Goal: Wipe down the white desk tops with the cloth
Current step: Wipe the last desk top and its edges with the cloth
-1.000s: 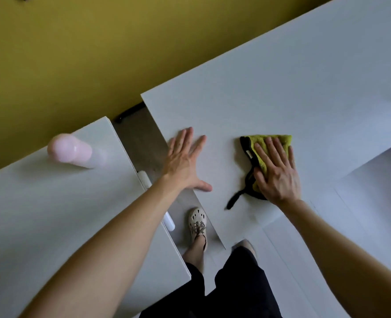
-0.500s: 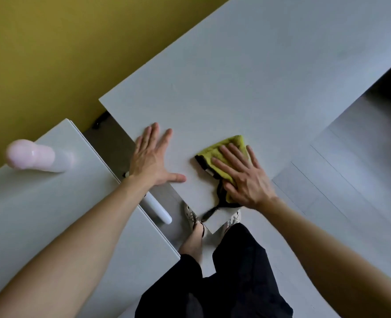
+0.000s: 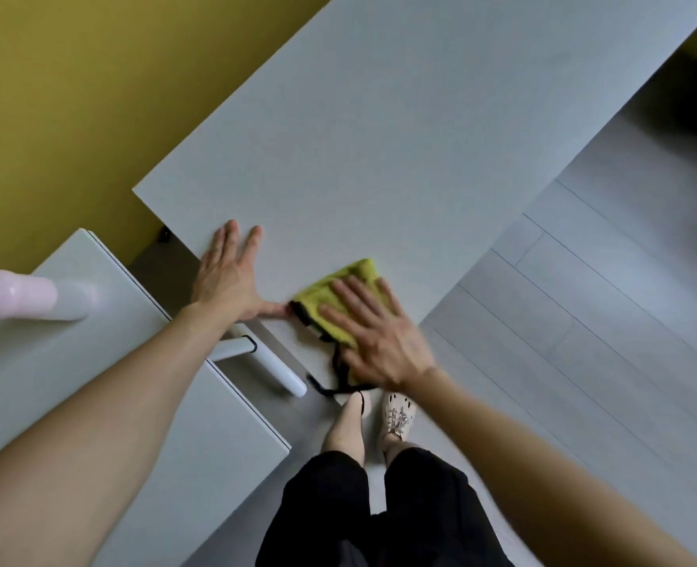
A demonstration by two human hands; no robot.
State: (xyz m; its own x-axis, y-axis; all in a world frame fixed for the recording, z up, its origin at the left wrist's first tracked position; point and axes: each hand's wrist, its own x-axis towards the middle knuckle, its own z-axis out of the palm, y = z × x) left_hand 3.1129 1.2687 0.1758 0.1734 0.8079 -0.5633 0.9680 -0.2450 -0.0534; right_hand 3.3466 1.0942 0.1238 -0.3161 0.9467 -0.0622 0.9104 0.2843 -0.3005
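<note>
Items, largest first, all placed relative to the cloth (image 3: 340, 292):

1. Main white surface (image 3: 400, 137): lies under the cloth, which sits near its nearest corner.
2. Yellow wall (image 3: 64, 96): beyond and left of cloth.
3. Floor (image 3: 584, 321), pale planks: right of cloth, below the surface edge.
4. Second white surface (image 3: 93, 403): left of cloth, across a gap.
5. Right hand (image 3: 379, 341): on top of cloth; fingers (image 3: 355, 306) straight and spread, pressing it flat, not gripping.
6. Left hand (image 3: 228, 280): just left of cloth, flat on main surface; fingers (image 3: 250, 245) spread, holding nothing. We can't tell if the thumb tip touches the cloth's black trim.
7. Cloth: yellow-green, black strap trailing twd the corner.
8. Pink item (image 3: 23, 296), blurred: well left of cloth, on second surface.
9. White tube (image 3: 281, 372): near left of cloth, lower down.
10. Shoe (image 3: 398, 413): below cloth, on floor.
</note>
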